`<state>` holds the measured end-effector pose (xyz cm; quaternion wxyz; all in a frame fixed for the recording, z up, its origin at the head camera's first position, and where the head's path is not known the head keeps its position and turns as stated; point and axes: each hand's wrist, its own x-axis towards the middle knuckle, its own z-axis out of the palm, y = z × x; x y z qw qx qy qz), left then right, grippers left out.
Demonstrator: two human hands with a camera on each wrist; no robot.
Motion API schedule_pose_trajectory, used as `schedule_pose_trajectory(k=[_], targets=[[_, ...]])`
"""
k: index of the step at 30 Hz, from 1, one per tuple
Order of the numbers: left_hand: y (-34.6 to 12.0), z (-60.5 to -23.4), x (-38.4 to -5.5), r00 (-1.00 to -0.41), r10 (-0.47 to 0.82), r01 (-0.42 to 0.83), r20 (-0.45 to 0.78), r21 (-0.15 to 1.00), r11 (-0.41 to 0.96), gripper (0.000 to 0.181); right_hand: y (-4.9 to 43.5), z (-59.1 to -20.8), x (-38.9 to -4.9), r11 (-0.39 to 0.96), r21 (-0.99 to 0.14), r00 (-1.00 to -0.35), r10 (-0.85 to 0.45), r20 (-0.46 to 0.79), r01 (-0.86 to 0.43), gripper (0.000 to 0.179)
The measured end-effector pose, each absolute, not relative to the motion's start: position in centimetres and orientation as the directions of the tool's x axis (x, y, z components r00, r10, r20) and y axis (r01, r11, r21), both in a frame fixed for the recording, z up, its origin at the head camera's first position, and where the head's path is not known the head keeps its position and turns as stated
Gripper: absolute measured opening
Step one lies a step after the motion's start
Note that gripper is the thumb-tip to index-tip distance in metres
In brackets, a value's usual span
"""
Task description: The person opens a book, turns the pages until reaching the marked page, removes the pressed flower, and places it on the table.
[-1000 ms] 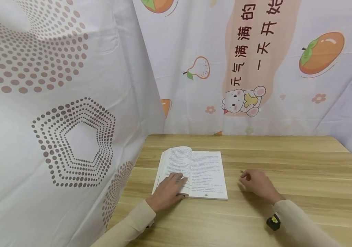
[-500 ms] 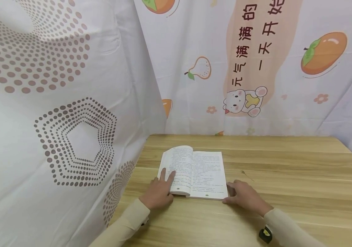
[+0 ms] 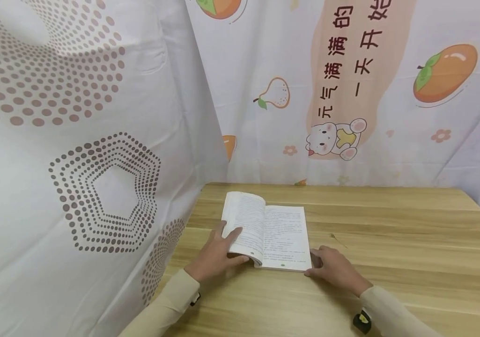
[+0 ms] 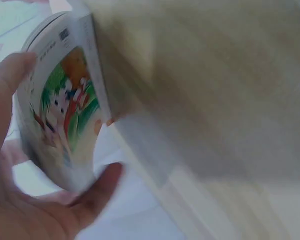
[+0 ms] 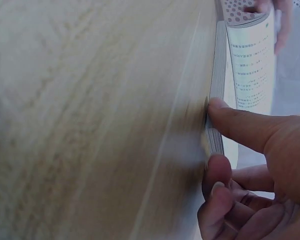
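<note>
An open book [image 3: 284, 234] with printed pages lies on the wooden table, its left half raised and curved upward. My left hand [image 3: 214, 248] grips that left half at its lower outer edge, fingers over the pages. In the left wrist view, the book's colourful illustrated cover [image 4: 65, 105] shows from below, between thumb and fingers. My right hand [image 3: 334, 269] holds the lower right edge of the book. The right wrist view shows its thumb and fingertips [image 5: 219, 167] at the page block, which lies close to the tabletop.
A thin stem-like thing [image 3: 338, 240] lies on the wooden table [image 3: 412, 234] right of the book. White patterned curtains [image 3: 265, 159] hang behind the table and along its left side. A black wrist device [image 3: 362, 322] is at my right sleeve.
My right hand has left the thin stem-like thing and moved left to the book's right edge. My left hand has slid to the outer left edge and raised the left half.
</note>
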<state>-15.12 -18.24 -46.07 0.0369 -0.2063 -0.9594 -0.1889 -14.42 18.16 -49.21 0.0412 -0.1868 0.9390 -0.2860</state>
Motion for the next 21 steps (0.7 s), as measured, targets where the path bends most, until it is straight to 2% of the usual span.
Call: schedule_pose_trajectory(k=[3,7,9,11,14,17,19,21], targets=[[-17.9,-45.5,-15.4,-0.866,0.396,0.489,0.305,0.350,0.799,0.072,18.1,-49.3,-14.5,0.770,-0.547,-0.928,-0.371,0.033,-0.327,0.051],[-17.0,-45.3,-15.8,-0.753,0.386,0.602,0.533,0.321,0.731,0.040,18.1,-49.5,-14.5,0.770,-0.544,-0.927,-0.373,0.042,-0.334,0.052],[-16.3,-45.3,-15.9,-0.717,0.348,0.627,0.604,0.340,0.701,0.043,18.2,-49.6,-14.5,0.765,-0.544,-0.923,-0.382,0.046,-0.344,0.055],[-15.4,-45.4,-16.0,-0.687,0.313,0.652,0.655,0.367,0.664,0.051,18.2,-49.6,-14.6,0.761,-0.546,-0.920,-0.388,0.050,-0.350,0.050],[-13.9,-45.3,-16.0,-0.698,0.305,0.665,0.648,0.429,0.612,0.065,18.2,-49.7,-14.7,0.762,-0.554,-0.925,-0.379,0.040,-0.336,0.048],[-12.1,-45.1,-15.8,-0.736,0.360,0.655,0.573,0.468,0.594,0.075,18.2,-49.7,-14.7,0.763,-0.561,-0.929,-0.368,0.030,-0.320,0.043],[-11.0,-45.1,-15.6,-0.741,0.425,0.660,0.520,0.443,0.607,0.075,18.3,-49.7,-14.7,0.761,-0.563,-0.929,-0.370,0.032,-0.322,0.046],[-10.0,-45.2,-15.6,-0.710,0.497,0.690,0.498,0.352,0.633,0.067,18.4,-49.7,-14.7,0.756,-0.563,-0.925,-0.377,0.043,-0.334,0.046]])
